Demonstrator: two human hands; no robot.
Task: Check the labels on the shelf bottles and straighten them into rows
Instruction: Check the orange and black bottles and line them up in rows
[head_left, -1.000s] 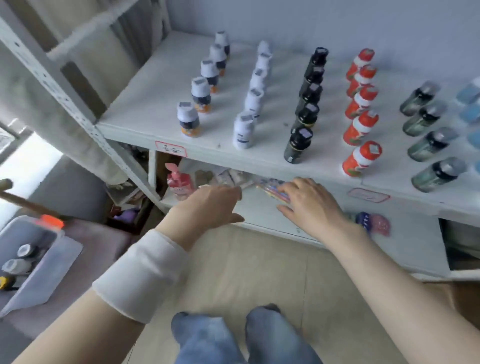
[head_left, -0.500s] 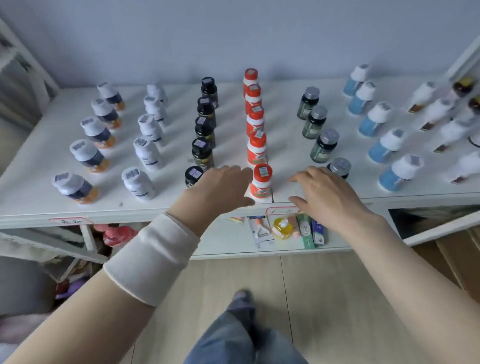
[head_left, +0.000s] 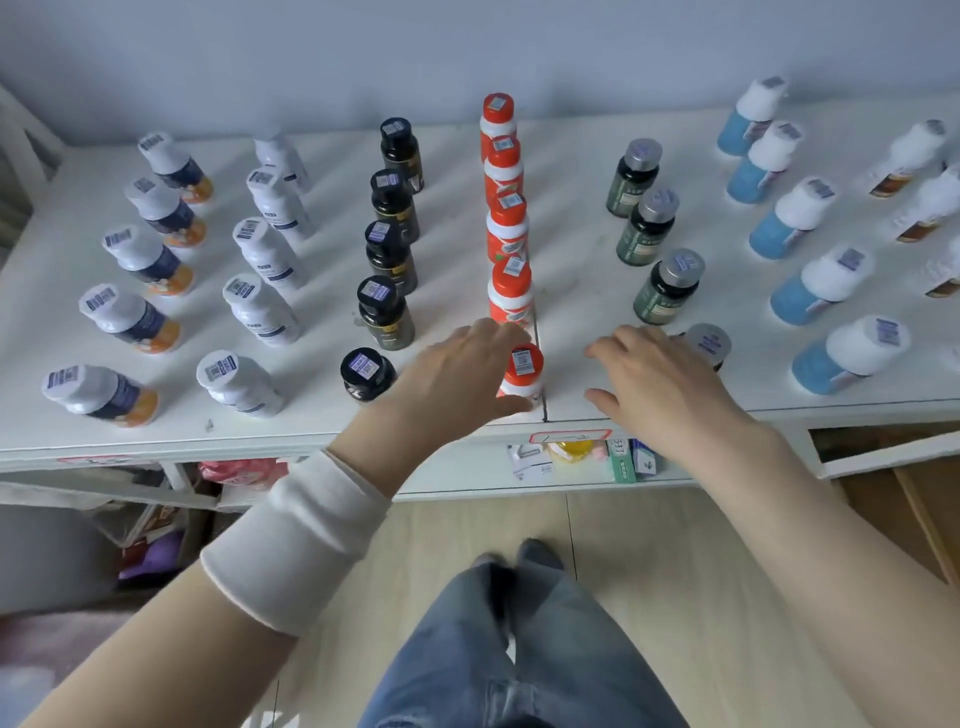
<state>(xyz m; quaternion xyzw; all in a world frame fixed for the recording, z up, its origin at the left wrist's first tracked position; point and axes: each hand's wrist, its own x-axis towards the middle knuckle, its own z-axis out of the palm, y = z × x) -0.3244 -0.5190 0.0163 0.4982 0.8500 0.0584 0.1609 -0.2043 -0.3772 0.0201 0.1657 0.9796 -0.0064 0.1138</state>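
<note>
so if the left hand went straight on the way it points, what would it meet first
Most likely the front white bottle with the orange cap, right ahead of the left hand, between its thumb and fingers; whether they touch is unclear.

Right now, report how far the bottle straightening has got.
Looks done: the bottles stand in tidy rows on the shelf. In hand: the left hand brackets the front orange-capped bottle, grip unclear; the right hand hovers open beside the front grey-capped bottle. Left: settling those two; no bottle is lifted for label reading.
</note>
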